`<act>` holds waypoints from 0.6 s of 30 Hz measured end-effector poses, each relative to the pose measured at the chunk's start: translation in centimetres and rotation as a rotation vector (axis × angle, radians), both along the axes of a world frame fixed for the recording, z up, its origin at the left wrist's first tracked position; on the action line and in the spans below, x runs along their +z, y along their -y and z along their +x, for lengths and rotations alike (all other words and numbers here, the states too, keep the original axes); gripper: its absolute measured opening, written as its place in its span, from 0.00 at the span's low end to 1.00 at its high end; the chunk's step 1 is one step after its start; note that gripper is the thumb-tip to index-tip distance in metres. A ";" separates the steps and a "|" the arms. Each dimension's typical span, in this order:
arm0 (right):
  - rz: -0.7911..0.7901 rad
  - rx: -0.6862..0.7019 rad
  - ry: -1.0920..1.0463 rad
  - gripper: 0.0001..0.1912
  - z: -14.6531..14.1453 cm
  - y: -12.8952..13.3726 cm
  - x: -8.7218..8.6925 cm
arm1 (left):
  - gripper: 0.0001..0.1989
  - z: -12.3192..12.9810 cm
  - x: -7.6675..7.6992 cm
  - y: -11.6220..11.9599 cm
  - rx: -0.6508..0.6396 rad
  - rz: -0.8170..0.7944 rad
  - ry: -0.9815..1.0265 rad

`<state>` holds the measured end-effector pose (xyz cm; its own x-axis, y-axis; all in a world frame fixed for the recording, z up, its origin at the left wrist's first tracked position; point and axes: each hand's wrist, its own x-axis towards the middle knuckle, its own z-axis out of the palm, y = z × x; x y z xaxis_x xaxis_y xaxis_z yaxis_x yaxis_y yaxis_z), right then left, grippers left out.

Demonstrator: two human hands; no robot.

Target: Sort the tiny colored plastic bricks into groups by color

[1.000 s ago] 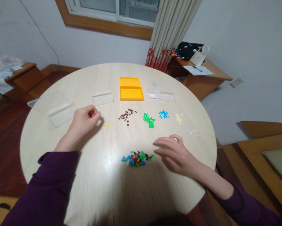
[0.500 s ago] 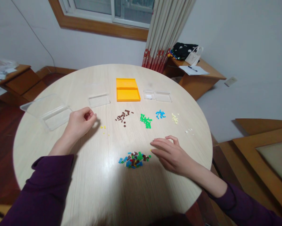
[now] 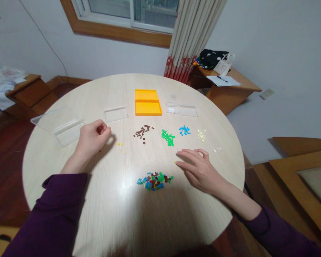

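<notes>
My left hand (image 3: 94, 137) is curled closed above the left side of the table; whatever its fingers may hold is hidden. A tiny red piece (image 3: 99, 150) shows just below it, and several yellow pieces (image 3: 119, 144) lie to its right. My right hand (image 3: 199, 167) is spread low over the table, one fingertip touching a small yellow brick (image 3: 175, 162). Left of that hand lies a mixed pile of small building bricks (image 3: 155, 181). Farther back are sorted groups: brown bricks (image 3: 142, 131), green bricks (image 3: 168, 137), blue bricks (image 3: 184, 130), pale yellow bricks (image 3: 201, 135) and white bricks (image 3: 217, 150).
An open orange case (image 3: 148, 107) stands at the back middle of the round table (image 3: 104, 214). Clear plastic boxes flank it: a tray (image 3: 116, 114), a small open box (image 3: 187, 110) and a larger open box (image 3: 69, 132) beside my left hand.
My right hand has moved slightly away from me, sliding the small yellow brick farther from the mixed pile. The red piece by my left hand now shows. The view has shifted a little.
</notes>
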<state>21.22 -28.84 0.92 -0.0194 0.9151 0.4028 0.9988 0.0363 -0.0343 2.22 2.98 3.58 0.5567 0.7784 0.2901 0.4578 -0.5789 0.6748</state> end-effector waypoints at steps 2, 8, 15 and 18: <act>-0.042 0.035 0.002 0.14 -0.2 -1.9 0.2 | 0.09 -0.1 0.0 -0.1 0.040 0.025 0.041; -0.208 0.241 0.024 0.14 -2.2 -9.8 1.7 | 0.08 -0.3 0.0 -0.3 0.090 0.016 0.098; -0.294 0.369 0.114 0.15 -4.6 -16.7 2.5 | 0.07 -0.1 -0.5 -0.5 0.031 0.002 0.091; -0.250 0.373 0.127 0.16 -4.5 -17.0 2.7 | 0.07 -0.1 -0.5 -0.6 0.031 0.004 0.076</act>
